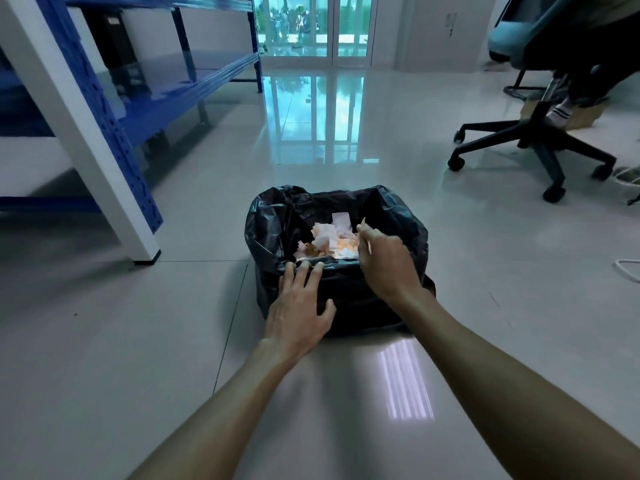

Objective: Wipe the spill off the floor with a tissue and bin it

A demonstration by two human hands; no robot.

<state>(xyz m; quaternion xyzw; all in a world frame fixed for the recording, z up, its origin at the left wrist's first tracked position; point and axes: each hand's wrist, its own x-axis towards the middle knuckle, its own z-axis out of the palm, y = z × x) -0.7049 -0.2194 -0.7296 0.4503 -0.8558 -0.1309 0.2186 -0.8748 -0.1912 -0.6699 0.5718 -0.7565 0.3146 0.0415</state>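
Two bare forearms rose from the lower edge of the frame, sleeveless as far as shown. The left hand [299, 315] and right hand [386, 263] wore no gloves, rings, watch or bands.

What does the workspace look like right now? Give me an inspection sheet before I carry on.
Surface: glossy pale tiled floor, no spill visible in the part shown.
Job's things: bin lined with a black bag; crumpled, orange-stained tissues lie inside.
Clutter: nothing seen around the bin.
Grippers: left hand rests fingers on the bin's near rim; right hand is over the opening, fingers curled, a pale scrap at its fingertips; cannot tell if it is gripped.
Cables: white cable on the floor at far right.
Surroundings: blue shelving left, office chair right with someone's foot by it, glass doors ahead.
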